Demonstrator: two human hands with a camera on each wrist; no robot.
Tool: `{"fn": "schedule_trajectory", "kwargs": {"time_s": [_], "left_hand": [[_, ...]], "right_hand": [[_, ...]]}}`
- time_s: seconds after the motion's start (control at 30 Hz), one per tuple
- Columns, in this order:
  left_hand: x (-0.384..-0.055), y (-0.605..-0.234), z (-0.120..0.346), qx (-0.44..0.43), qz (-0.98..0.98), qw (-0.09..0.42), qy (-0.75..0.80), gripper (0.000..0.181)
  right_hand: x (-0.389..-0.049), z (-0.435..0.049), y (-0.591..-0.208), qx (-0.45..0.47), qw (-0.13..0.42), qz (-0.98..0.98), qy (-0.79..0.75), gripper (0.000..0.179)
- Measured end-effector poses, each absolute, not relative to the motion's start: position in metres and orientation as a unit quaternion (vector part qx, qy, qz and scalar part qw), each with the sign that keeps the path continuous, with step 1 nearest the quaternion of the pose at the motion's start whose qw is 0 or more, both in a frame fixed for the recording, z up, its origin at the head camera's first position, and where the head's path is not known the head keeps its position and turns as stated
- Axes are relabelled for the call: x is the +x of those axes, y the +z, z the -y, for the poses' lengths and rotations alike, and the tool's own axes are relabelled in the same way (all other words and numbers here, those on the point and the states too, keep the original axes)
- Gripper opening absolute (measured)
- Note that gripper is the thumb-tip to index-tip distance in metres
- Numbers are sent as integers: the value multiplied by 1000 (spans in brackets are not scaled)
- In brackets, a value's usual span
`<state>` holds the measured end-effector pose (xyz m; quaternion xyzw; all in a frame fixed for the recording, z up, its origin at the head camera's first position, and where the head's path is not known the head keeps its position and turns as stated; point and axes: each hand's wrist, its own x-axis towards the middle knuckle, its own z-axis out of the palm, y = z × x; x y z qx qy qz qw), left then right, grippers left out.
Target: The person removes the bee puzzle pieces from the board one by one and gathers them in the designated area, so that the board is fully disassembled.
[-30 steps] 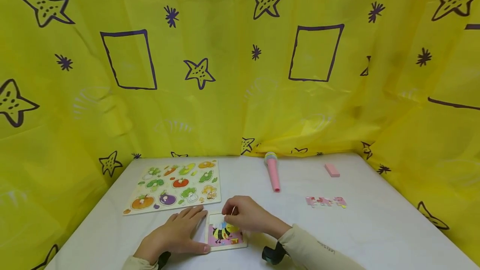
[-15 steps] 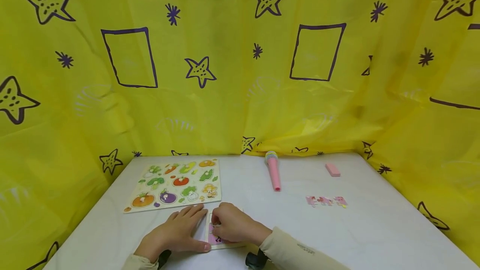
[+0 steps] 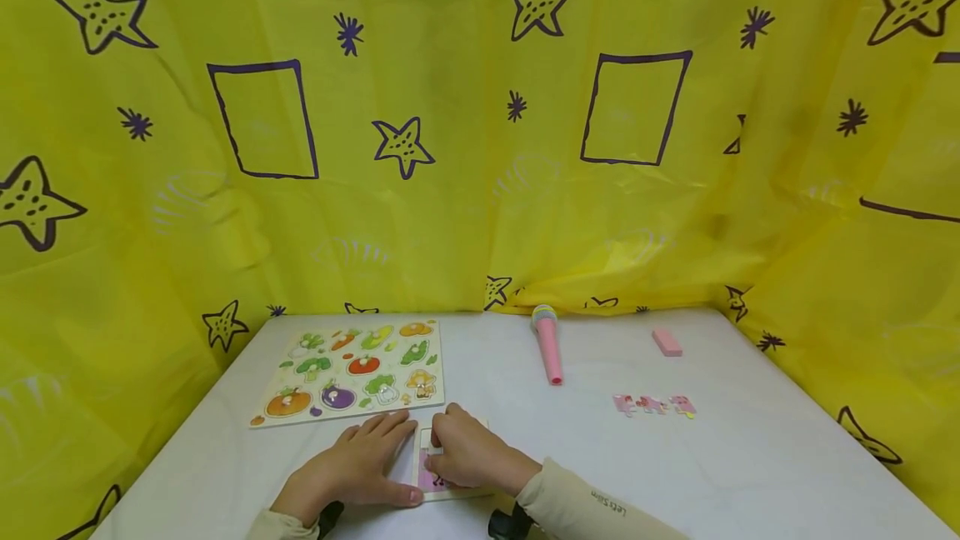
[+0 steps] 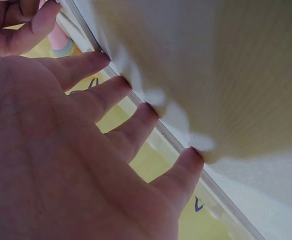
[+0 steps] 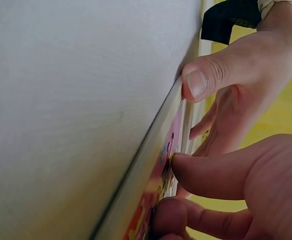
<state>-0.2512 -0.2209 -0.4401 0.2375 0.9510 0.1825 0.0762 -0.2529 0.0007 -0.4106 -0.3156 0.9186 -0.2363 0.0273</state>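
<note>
Overall, positions are given by a clock face centred on the small framed puzzle point(image 3: 450, 495), twelve pointing at the yellow curtain point(image 3: 465, 207). A white table point(image 3: 570, 448) supports everything. The vegetable board point(image 3: 392, 363) lies flat at ten o'clock.

Left hand point(image 3: 360, 461): at nine o'clock, fingers apart, thumb resting on the puzzle's corner between seven and eight. Right hand point(image 3: 468, 450): over the puzzle, fingers curled, thumb and fingertips meeting the picture face. Whether a piece is pinched between them cannot be told.

The framed puzzle lies flat at the table's near side, mostly covered by the right hand. Judged by its thin, straight-edged frame in the right wrist view, it should prove light and stiff, probably wood or board, and liable to slide unless braced; the thumb's corner is a sound bracing point. For lifting, opposite rims at nine and three are advised, kept level, since tilting could spill the inset pieces.

Microphone point(image 3: 549, 348): between one and two, untouched. Pink block point(image 3: 667, 342): at two.

Three loose puzzle pieces point(image 3: 653, 405): between two and three, in a row. These appear light, thin and fairly rigid; their narrow tabs are presumably the weakest part. Recommended hold: fingertip and thumb on opposite edges of the body, clear of the tabs.
</note>
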Motion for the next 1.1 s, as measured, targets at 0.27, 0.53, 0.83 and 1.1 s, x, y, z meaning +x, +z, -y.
{"fn": "schedule_trajectory", "kwargs": {"time_s": [0.27,0.53,0.83,1.1], "left_hand": [[-251,-439,220,235,-953,75,176,112],[-250,-438,219,232,-952,82,183,112],[-250,-439,220,236,-951,77,182,112],[-251,-438,220,235,-951,81,184,112]], "right_hand": [[-255,-3,-411,-319,37,-915,-244,22],[-254,-3,-413,-328,28,-909,-258,24],[-253,-3,-415,-337,9,-898,-281,30],[-254,-2,-415,-336,20,-886,-319,31]]}}
